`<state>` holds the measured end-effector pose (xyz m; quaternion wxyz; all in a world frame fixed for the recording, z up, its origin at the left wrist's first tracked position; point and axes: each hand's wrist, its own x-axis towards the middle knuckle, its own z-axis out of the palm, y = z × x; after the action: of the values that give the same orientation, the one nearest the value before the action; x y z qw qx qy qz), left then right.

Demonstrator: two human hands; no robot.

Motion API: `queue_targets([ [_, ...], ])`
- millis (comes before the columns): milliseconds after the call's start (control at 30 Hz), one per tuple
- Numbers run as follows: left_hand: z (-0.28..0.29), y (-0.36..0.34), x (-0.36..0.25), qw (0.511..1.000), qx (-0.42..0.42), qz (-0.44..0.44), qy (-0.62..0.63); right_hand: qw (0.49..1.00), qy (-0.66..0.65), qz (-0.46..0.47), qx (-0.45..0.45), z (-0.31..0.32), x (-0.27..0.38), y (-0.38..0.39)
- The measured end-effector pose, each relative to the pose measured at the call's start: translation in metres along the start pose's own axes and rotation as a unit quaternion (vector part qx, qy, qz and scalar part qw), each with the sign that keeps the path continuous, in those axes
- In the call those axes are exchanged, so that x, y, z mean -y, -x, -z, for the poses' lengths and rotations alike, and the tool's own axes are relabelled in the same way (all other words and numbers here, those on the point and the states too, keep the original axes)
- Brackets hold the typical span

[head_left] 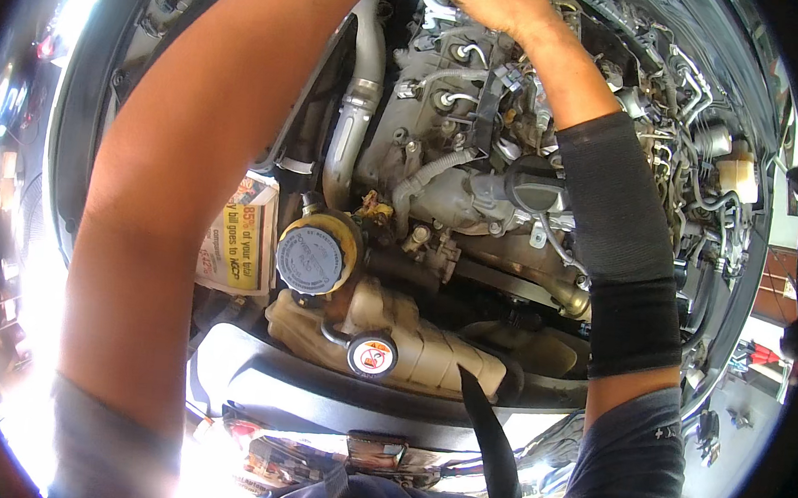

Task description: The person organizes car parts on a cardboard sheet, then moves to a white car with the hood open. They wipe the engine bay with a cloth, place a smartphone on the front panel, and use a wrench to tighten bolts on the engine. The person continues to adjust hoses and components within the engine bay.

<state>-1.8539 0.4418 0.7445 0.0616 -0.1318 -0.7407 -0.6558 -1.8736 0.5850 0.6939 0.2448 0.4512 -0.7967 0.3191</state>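
Both my arms reach over an open engine bay to the far end of the engine point(436, 113). The top edge cuts off my left hand, and only the left forearm shows beside the grey pipe point(343, 148). Of my right hand point(495, 0) the back and wrist show at the top edge, above the far end of the engine cover. Its fingers are cut off or hidden, so what they touch cannot be made out. Small metal pipes point(432, 6) lie right beside it. A black sleeve point(621, 227) covers part of my right forearm.
Nearest me stand a tan plastic reservoir point(420, 338) with a black cap point(372, 354) and a round grey radiator-type cap point(310, 261). Folded newspaper point(237, 242) lies to the left. A black oil filler cap point(535, 186), hoses, wiring and a yellowish fluid reservoir point(739, 176) crowd the right. A black strap point(489, 440) hangs in front.
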Motion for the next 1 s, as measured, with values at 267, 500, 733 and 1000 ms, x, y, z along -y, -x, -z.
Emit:
queue_targets([
  [267, -0.010, -0.009, 0.004, 0.886, 0.004, -0.060, -0.460, 0.989, 0.082, 0.081, 0.087, -0.008, -0.003, 0.005],
  [500, -0.006, -0.014, -0.003, 0.960, -0.013, -0.030, -0.276, 0.997, 0.021, 0.071, -0.008, 0.013, 0.002, -0.004],
  [733, -0.012, 0.009, -0.007, 0.922, -0.149, -0.092, -0.345, 0.990, -0.121, -0.036, -0.056, 0.006, 0.019, 0.002],
  [1000, -0.020, 0.105, 0.039, 0.923, -0.242, -0.042, -0.296, 0.970, -0.037, 0.239, 0.013, -0.014, 0.032, 0.019],
])
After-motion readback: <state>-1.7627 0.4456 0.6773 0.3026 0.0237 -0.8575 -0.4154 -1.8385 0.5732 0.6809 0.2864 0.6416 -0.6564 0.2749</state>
